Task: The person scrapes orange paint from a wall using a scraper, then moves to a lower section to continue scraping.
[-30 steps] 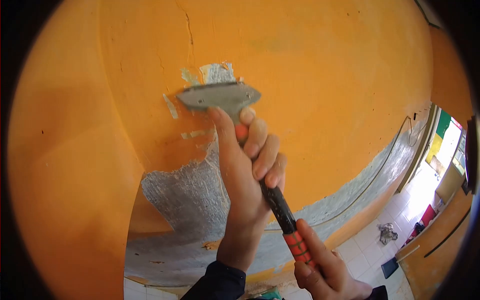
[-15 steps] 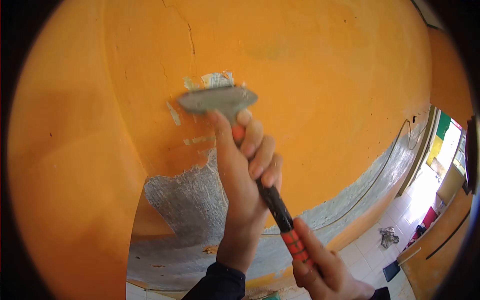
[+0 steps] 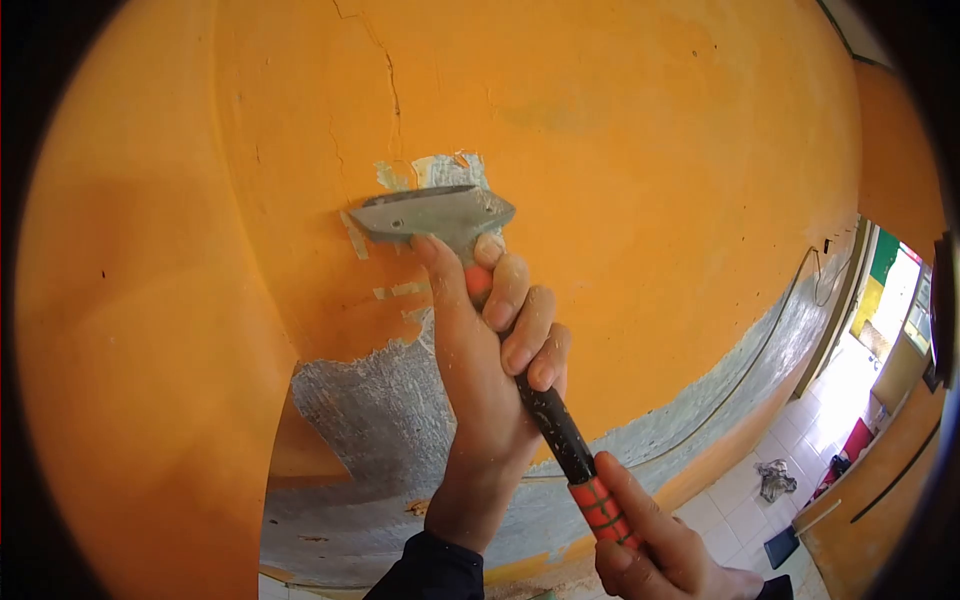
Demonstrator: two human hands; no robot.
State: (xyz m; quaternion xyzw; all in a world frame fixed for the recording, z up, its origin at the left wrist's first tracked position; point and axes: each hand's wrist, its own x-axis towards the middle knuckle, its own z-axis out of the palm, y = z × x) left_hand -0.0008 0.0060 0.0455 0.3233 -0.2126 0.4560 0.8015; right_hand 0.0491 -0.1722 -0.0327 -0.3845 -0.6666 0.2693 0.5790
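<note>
A long-handled scraper (image 3: 430, 215) with a wide grey metal head lies against the orange wall (image 3: 640, 220). My left hand (image 3: 495, 330) wraps around its shaft just below the head, thumb toward the metal. Lower down, my right hand (image 3: 660, 550) grips the red-and-black end of the handle. Right above the scraper head is a bare patch (image 3: 450, 170) where grey-white shows through the paint. Small pale scraped marks lie left of the head. A larger stripped grey area (image 3: 385, 400) spreads below, partly behind my left wrist.
A crack (image 3: 390, 80) runs down the wall above the patch. A cable (image 3: 740, 400) follows the stripped lower wall to the right. On the tiled floor (image 3: 735, 510) lie a crumpled cloth (image 3: 775, 480) and a dark dustpan-like object (image 3: 782, 547). A bright doorway (image 3: 850, 370) stands at the right.
The scraper head and both hands have shifted slightly down in view. More bare grey shows above the head, and the patch looks larger. Both hands keep their hold.
</note>
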